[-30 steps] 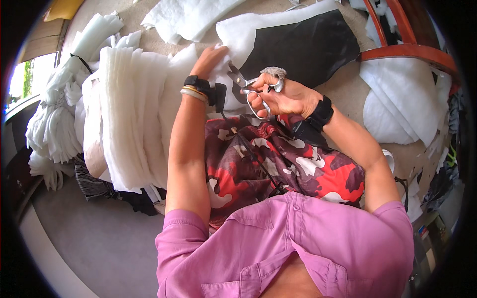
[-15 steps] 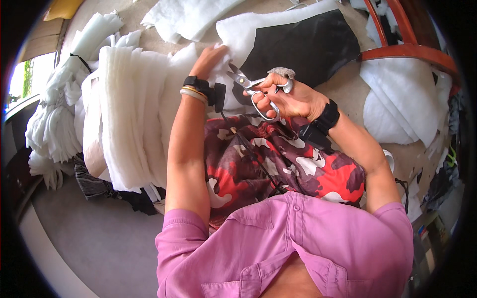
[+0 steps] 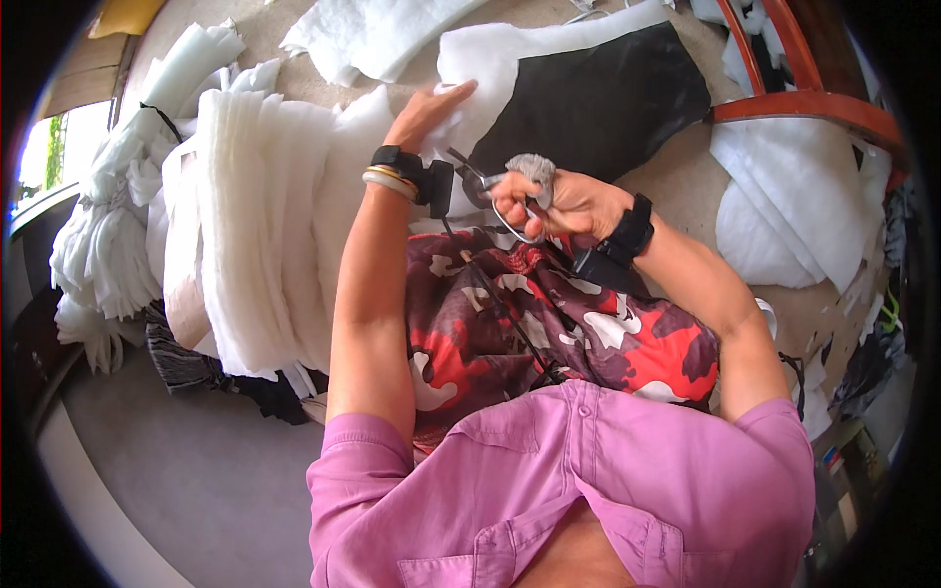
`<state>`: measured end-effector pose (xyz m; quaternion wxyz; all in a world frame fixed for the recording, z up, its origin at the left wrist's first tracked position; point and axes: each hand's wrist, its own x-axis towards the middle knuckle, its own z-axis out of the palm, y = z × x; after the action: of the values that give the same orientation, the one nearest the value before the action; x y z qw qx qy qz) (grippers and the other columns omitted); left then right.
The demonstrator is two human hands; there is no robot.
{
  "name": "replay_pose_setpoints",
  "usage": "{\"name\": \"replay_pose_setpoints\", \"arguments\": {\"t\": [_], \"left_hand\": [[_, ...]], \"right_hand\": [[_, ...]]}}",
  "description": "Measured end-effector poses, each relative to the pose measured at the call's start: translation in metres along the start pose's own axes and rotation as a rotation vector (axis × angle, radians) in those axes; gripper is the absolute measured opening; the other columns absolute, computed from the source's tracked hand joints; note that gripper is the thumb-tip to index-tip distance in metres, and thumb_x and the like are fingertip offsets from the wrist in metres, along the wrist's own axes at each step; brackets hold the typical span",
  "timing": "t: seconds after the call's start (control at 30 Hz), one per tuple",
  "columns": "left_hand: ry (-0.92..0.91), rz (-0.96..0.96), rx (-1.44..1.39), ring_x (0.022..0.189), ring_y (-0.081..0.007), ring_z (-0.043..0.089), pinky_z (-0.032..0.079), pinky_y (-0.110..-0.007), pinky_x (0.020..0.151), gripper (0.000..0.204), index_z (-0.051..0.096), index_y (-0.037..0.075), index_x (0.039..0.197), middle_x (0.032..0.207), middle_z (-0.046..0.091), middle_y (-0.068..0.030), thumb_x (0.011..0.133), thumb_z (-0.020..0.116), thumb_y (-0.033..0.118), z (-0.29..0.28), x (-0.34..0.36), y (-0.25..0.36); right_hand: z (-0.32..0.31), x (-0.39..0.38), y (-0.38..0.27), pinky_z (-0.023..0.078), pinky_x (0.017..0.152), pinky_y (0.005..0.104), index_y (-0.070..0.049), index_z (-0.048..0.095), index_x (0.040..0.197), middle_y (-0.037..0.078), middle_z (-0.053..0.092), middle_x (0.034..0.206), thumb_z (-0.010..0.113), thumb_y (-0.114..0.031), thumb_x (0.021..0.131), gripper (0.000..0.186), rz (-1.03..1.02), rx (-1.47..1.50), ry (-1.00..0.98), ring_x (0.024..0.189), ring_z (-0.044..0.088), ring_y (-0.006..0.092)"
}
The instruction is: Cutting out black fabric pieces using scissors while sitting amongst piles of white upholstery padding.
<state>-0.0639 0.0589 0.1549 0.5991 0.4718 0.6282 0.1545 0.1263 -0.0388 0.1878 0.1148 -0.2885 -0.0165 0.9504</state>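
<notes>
A pair of large metal scissors (image 3: pixel 473 169) is gripped in my right hand (image 3: pixel 569 201), blades spread and pointing up and left. Grey cloth (image 3: pixel 534 171) is wrapped about the thumb or upper handle; which of these, I cannot tell. My left hand (image 3: pixel 429 113) lies with its fingers stretched out on the white batting (image 3: pixel 480 61), close to its left edge and just beyond the blade tips. On top of that batting rests a flat black sheet (image 3: pixel 608 98), its shape angular, with white showing along its left and far sides.
Thick folded layers of white batting (image 3: pixel 260 235) stand at the left, beside a tied white bundle (image 3: pixel 108 235). Another white piece (image 3: pixel 372 34) lies at the far side. At the right are a red-brown wooden frame (image 3: pixel 814 106) and more white batting (image 3: pixel 784 206).
My left hand has slid slightly right, its fingers now straighter. My right hand has turned and shifted a little left with the scissors. The batting's near left edge has moved right.
</notes>
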Motion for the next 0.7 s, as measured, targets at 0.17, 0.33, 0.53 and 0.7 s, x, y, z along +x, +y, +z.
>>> {"name": "replay_pose_setpoints", "arguments": {"t": [0.17, 0.33, 0.53, 0.7], "left_hand": [[0.026, 0.076, 0.085, 0.066, -0.0086, 0.048, 0.041, -0.027, 0.059, 0.039, 0.061, 0.002, 0.089, 0.073, 0.054, -0.0024, 0.077, 0.060, 0.039, -0.010, 0.013, -0.023], [0.036, 0.311, 0.414, 0.074, -0.0260, 0.059, 0.046, -0.032, 0.066, 0.024, 0.057, 0.006, 0.100, 0.088, 0.061, -0.0121, 0.077, 0.052, 0.010, -0.011, 0.028, -0.037], [0.175, 0.883, 1.082, 0.078, -0.0299, 0.058, 0.047, -0.033, 0.068, 0.026, 0.056, 0.007, 0.101, 0.091, 0.060, -0.0129, 0.076, 0.048, 0.005, -0.006, 0.031, -0.036], [0.107, 0.574, 0.569, 0.081, -0.0293, 0.058, 0.047, -0.033, 0.072, 0.026, 0.056, 0.009, 0.098, 0.089, 0.059, -0.0140, 0.073, 0.049, 0.004, -0.009, 0.032, -0.034]], "right_hand": [[0.021, -0.032, 0.011, 0.053, 0.070, 0.0478, -0.005, 0.050, 0.076, 0.004, 0.049, 0.080, 0.050, -0.013, 0.082, 0.010, -0.026, -0.082, 0.049, 0.075, 0.052, 0.0135], [0.047, -0.039, 0.007, 0.050, 0.072, 0.0537, -0.006, 0.049, 0.076, 0.005, 0.048, 0.079, 0.053, -0.013, 0.080, 0.009, -0.037, -0.069, 0.128, 0.074, 0.052, 0.0157], [0.067, -0.017, 0.030, 0.050, 0.072, 0.0513, -0.007, 0.049, 0.080, 0.005, 0.050, 0.081, 0.053, -0.014, 0.080, 0.008, -0.182, -0.149, 0.329, 0.075, 0.053, 0.0162], [0.086, -0.048, 0.010, 0.054, 0.060, 0.0464, -0.011, 0.049, 0.078, -0.001, 0.045, 0.074, 0.052, -0.018, 0.082, 0.009, 0.075, -0.644, 0.372, 0.069, 0.050, 0.0107]]}}
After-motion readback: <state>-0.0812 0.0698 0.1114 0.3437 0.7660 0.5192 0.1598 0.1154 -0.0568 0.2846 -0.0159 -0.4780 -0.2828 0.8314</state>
